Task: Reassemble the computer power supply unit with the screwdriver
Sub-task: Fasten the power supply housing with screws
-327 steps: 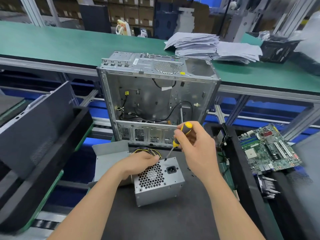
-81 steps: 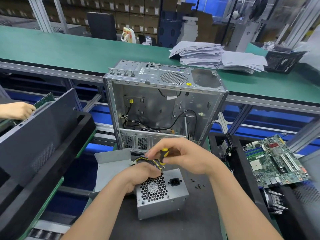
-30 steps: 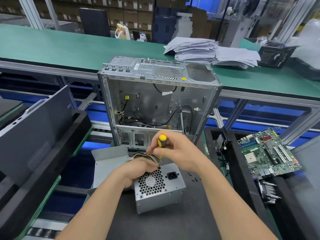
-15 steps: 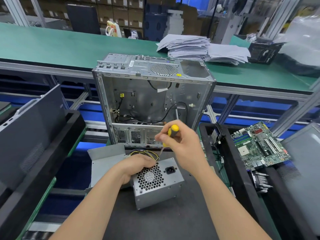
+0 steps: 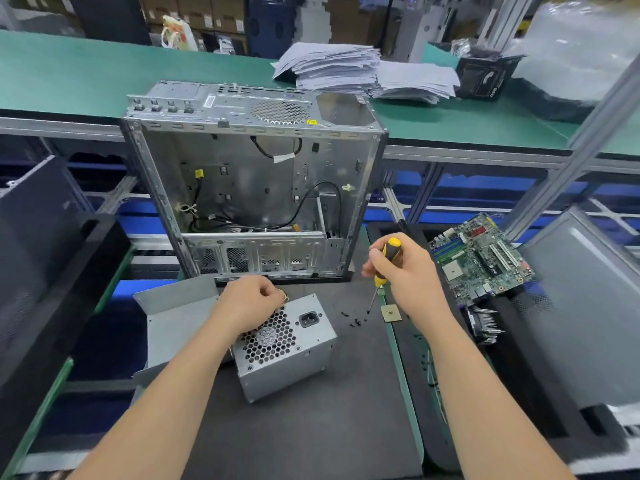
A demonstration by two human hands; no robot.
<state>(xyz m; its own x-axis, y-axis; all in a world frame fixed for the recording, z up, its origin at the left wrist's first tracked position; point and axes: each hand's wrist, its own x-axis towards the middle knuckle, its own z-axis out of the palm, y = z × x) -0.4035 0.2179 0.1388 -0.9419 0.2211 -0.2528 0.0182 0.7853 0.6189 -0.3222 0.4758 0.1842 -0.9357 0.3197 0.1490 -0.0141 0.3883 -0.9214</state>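
Wide across the back runs the green workbench (image 5: 104, 74), and in front of it stands the open computer case (image 5: 249, 188), upright, bare metal inside with a few black cables looping through. Down in front lies the black mat (image 5: 311, 427), and there is the power supply unit (image 5: 294, 355), sitting on the mat just before the case. It is a silver metal box, turned with one corner toward us, its honeycomb fan grille facing the camera and a black power socket just right of that grille. A grey metal cover (image 5: 176, 317) lies against its left side.

Now the hands. The left hand (image 5: 249, 303) sits on the unit's far top edge, fingers curled down over it, gripping, with a hint of yellow wire showing at the fingertips. The right hand (image 5: 412, 275) is out to the right of the unit, fingers wrapped tight round the yellow-and-black screwdriver (image 5: 380, 280), held near upright, tip down. That tip hangs right beside the loose black screws (image 5: 355, 320) scattered on the mat; touching or not, I cannot tell.
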